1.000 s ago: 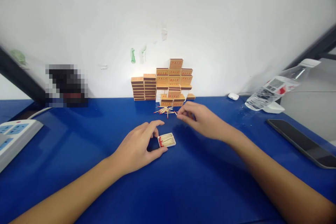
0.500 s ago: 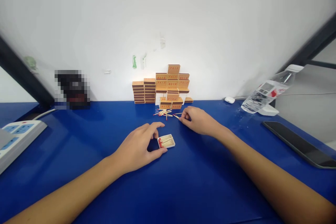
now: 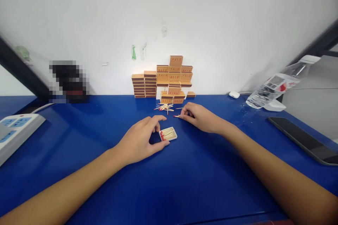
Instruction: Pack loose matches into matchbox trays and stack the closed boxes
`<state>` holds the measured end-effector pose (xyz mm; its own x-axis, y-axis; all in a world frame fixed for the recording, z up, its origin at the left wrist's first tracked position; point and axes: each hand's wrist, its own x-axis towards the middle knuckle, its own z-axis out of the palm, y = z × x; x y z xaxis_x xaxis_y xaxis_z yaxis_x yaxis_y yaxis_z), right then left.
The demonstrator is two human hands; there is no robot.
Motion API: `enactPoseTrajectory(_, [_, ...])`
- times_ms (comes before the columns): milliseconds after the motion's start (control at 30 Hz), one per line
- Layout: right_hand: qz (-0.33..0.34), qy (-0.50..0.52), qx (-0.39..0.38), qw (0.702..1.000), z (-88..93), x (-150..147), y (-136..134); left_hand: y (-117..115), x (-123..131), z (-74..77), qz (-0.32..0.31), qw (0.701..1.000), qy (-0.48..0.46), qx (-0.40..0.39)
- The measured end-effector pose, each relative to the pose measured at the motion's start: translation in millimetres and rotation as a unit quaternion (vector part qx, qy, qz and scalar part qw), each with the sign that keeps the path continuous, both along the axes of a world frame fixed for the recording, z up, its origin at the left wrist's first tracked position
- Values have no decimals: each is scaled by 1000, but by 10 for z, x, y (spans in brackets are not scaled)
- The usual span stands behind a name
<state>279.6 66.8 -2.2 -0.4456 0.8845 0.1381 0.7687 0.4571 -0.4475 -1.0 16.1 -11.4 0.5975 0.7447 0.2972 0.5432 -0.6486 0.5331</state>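
Observation:
A small white matchbox tray (image 3: 173, 138) filled with red-tipped matches (image 3: 168, 134) rests on the blue table. My left hand (image 3: 139, 140) curves round its left end, the thumb along the near edge and a finger at the far left corner, while the index finger stretches out above. To the right and farther off, my right hand (image 3: 199, 116) pinches a match (image 3: 176, 116) between thumb and fingertips, red head pointing left. Just beyond lies a loose pile of matches (image 3: 166, 107). One more match (image 3: 179, 108) lies by the right fingers.
Stacked matchboxes (image 3: 174, 76) stand against the wall, with two brown columns (image 3: 144, 85) of them at left. A power strip (image 3: 19, 132) sits far left. At right are a tilted water bottle (image 3: 281, 84), a white case (image 3: 234, 94) and a phone (image 3: 303, 140).
The view has shifted slightly. My right hand has drawn the pinched match a little away from the pile, and it now lies more level. My left hand stays at the tray.

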Motion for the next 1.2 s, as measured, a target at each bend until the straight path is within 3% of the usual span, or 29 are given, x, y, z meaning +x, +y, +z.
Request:
enactPoseTrajectory(233, [92, 44, 29, 994, 183, -262, -344, 0, -63, 10, 16, 1000, 5, -6])
enactPoseTrajectory(467, [136, 5, 42, 990, 77, -526, -509, 22, -93, -29, 18, 1000, 15, -6])
enactPoseTrajectory(900, [74, 182, 72, 978, 146, -462, -464, 5, -90, 0, 1, 1000, 13, 15])
enactPoseTrajectory(1100, [14, 298, -56, 953, 155, -523, -472, 9, -91, -18, 9, 1000, 9, 6])
enactPoseTrajectory(1200, [10, 296, -79, 952, 100, -539, -453, 9, -89, -17, 11, 1000, 7, 3])
